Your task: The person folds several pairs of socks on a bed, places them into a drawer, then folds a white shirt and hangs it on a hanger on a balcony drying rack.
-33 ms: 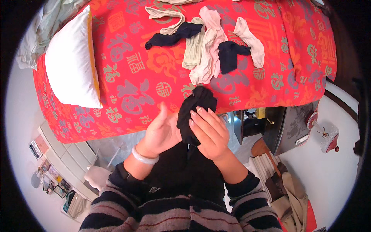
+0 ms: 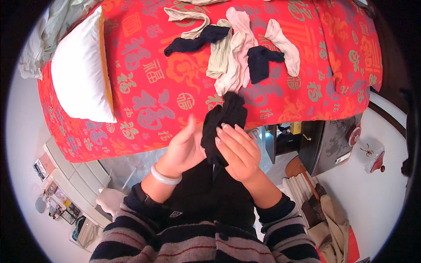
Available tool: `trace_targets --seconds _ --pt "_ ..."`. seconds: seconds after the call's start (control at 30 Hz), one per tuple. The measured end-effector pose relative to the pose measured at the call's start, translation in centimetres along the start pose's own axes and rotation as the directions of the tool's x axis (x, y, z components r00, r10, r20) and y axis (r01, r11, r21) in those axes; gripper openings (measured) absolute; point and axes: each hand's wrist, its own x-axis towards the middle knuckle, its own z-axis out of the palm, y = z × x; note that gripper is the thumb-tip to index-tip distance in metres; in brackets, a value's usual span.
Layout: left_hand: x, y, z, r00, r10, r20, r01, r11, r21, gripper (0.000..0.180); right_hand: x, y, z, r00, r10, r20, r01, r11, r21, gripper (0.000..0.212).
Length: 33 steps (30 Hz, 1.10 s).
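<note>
A crumpled black sock [image 2: 219, 120] is held up between my hands at the near edge of the bed. My left hand [image 2: 183, 142] supports it from the left and beneath, thumb raised and apart, its fingers hidden behind the fabric. Across the sock's right side lie the extended fingers of my right hand [image 2: 240, 151], pressing it toward the other palm. Just beyond, on the red bedspread, are loose socks: a pale pink one [image 2: 240, 22], a cream one [image 2: 232, 65], a ribbed beige one [image 2: 218, 61], a whitish one [image 2: 283, 46] and dark ones [image 2: 197, 40].
The red patterned bedspread [image 2: 144, 79] bears a white pillow [image 2: 81, 74] with a yellow edge at left. Beyond the bed's near right edge stand a dark cabinet [image 2: 318, 140] and a glass jar with a red lid [image 2: 372, 158]. Folded brown clothing [image 2: 331, 219] lies lower right.
The black sock's upper end has shifted slightly away from me and spread a little, reaching the cream sock's edge. My hands have barely moved.
</note>
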Motion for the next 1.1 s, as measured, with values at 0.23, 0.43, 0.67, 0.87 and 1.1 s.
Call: trace_targets --seconds 0.23,0.43,0.67,0.87,1.1 --pt "3.9 2.3 0.2 0.955 0.271 -0.12 -0.212 0.907 0.365 0.024 -2.3 -1.1 -0.1 0.989 -0.109 0.097 0.091 0.98 0.175 0.011" --pt "4.1 2.2 1.0 0.904 0.317 -0.285 -0.19 0.898 0.397 0.017 -3.4 -0.7 0.2 1.0 -0.017 -0.004 0.017 0.984 0.179 0.012" --pt "4.9 2.2 0.4 0.892 0.31 -0.33 -0.198 0.922 0.332 0.024 -3.2 -0.2 0.2 1.0 -0.021 -0.003 0.022 0.98 0.196 0.007" --pt "4.5 1.4 -1.2 0.787 0.32 -0.527 -0.005 0.858 0.514 0.031 -2.3 -0.5 -0.7 0.992 -0.071 -0.105 0.085 0.987 0.135 0.011" --pt "2.7 1.3 -0.5 0.925 -0.17 -0.34 0.185 0.983 0.011 0.037 -2.6 -2.2 -1.0 0.971 -0.24 -0.004 0.233 0.936 0.263 0.012"
